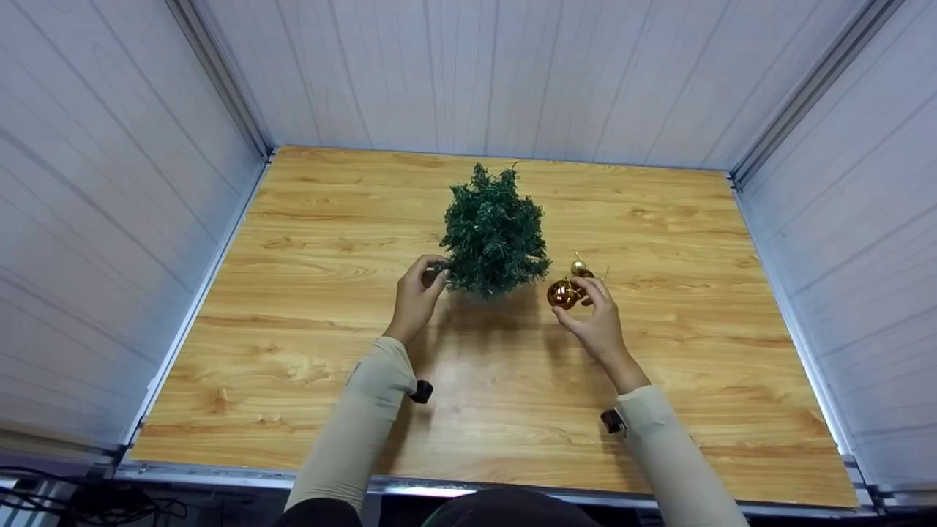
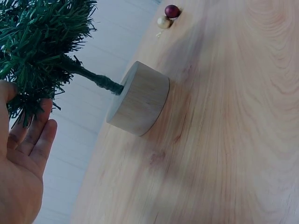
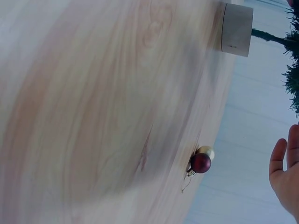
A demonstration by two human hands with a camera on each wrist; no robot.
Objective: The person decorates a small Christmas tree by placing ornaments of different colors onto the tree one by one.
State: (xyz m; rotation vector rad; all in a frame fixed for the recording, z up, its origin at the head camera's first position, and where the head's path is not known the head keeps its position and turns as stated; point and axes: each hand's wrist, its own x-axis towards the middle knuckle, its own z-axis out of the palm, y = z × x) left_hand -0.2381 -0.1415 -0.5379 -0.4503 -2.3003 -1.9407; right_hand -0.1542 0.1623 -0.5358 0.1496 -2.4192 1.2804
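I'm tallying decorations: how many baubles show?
3 clearly: the large gold bauble in the right hand, a small gold bauble and dark red bauble on the table. More may be hidden.

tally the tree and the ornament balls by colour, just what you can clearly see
Green tree: 1
Coppery-gold ball: 1
Pale gold ball: 1
Dark red ball: 1
Total clearly visible: 4

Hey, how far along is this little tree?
Done: the tree stands upright on its wooden base. In hand: the left hand pinches a branch, the right hand holds a large gold bauble beside the tree. Remaining: probably hanging that bauble, since none shows on the tree, then the dark red bauble and small gold bauble lying on the table.
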